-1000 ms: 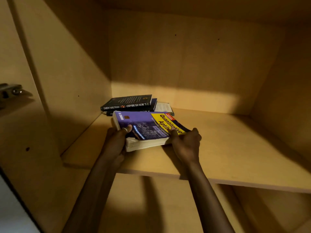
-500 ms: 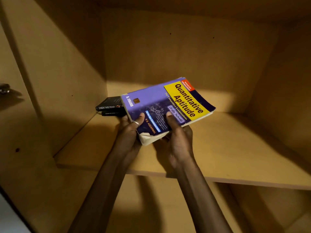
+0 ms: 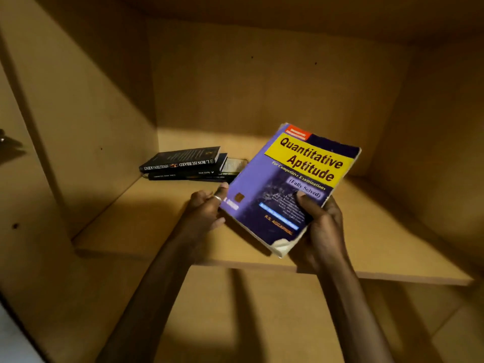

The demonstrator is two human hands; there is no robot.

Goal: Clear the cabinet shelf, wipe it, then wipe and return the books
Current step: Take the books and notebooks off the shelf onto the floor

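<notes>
A thick purple and yellow book (image 3: 264, 184) titled Quantitative Aptitude is held tilted in the air above the wooden shelf (image 3: 146, 213). My right hand (image 3: 322, 224) grips its lower right corner with the thumb on the cover. My left hand (image 3: 207, 208), with a ring on the thumb, holds the book's left spine edge. A small stack of dark books (image 3: 183, 163) lies flat at the shelf's back left corner.
The cabinet's left side wall (image 3: 86, 113), back panel (image 3: 262, 82) and right wall (image 3: 432, 127) enclose the shelf. A lower compartment (image 3: 262, 318) opens below the shelf's front edge. A metal hinge (image 3: 5, 142) shows at the far left.
Both hands lifted the purple book off the shelf and carried it up and to the right, away from the dark stack. The book has turned more upright toward me.
</notes>
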